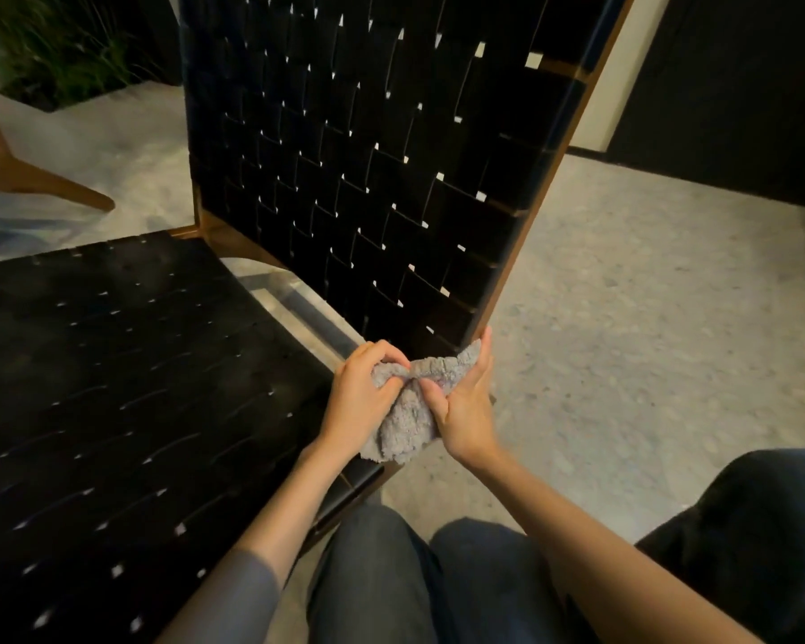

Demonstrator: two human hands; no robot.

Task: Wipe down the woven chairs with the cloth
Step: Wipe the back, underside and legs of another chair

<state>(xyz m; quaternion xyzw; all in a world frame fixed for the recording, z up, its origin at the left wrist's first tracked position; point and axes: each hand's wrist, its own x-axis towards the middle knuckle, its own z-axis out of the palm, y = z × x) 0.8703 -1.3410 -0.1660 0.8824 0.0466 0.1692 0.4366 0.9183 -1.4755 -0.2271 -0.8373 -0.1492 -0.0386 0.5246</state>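
The cloth (pixel 407 418), grey and fluffy, is bunched between your two hands at the bottom right corner of the chair's back (pixel 368 178), above the gap where the back meets the seat (pixel 112 388).

Your left hand (pixel 359 402) grips the cloth's left side with its fingers curled into the fabric. Your right hand (pixel 468 411) pinches the other side, with the thumb pressing the cloth against the palm. Its fingers stand straight up behind the cloth, and the longest fingertip touches the wooden frame (pixel 533 211) at the back's lower end. A loose fold of cloth hangs down between your wrists.

The back is woven from wide black straps, with light showing through the small gaps. It leans away to the upper right inside its brown frame. The seat is the same black weave and spreads out flat to your left.

Your knees (pixel 382 574), in dark jeans, are just below your forearms, over the pale speckled floor (pixel 647 318).

At the far upper left, a planter (pixel 33 102) holds long green grass (pixel 66 44), though it is blurred. Below it, the wooden leg of a second chair (pixel 33 178) slants across the floor. A dark wall (pixel 740 86) fills the upper right.
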